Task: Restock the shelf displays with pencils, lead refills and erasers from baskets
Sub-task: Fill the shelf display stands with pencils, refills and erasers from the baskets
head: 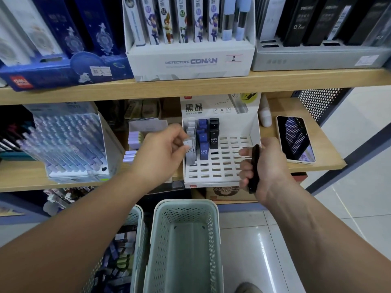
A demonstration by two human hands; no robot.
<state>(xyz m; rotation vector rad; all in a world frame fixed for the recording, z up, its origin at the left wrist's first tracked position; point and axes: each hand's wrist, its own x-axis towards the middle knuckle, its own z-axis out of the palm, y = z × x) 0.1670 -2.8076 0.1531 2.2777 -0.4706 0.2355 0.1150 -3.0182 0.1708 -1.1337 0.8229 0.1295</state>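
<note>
**While the left hand pinches a grey refill at the tray, the right grips black stock**

Where the left knuckles point outward, a clear pen display box (69, 140) sits on the shelf, well apart from the fingers. Under the left forearm is a perforated basket (138, 225) holding dark and blue packs.

The left arm comes in from bottom-left with the forearm straight. The left hand (163, 149) is back-up at the tray's left edge. Thumb and forefinger pinch the top of a grey refill case (189, 153), and the other fingers are curled in behind. The case is upright with its lower end at the leftmost column of the white slotted tray (224, 168). Can't tell if it's seated. More grey cases stand just beyond the fingertips.

Just right of those fingertips are the blue HB 0.5 cases (203, 148), touching the grey column. The black HB 0.5 cases (213, 136) are one column on. Rows of open slots lie between the two hands. A pale green basket (163, 229) sits below, between the forearms.

The right arm comes in from bottom-right, wrist bent inward. The right hand (268, 166) is over the tray's front-right corner. Its fingers are wrapped around a slim black case (254, 166) held on end, with the thumb near the top. Can't tell if it's one case or several.

Right of the right knuckles, a phone (295, 140) lies flat on the shelf, screen up and not touched.
</note>
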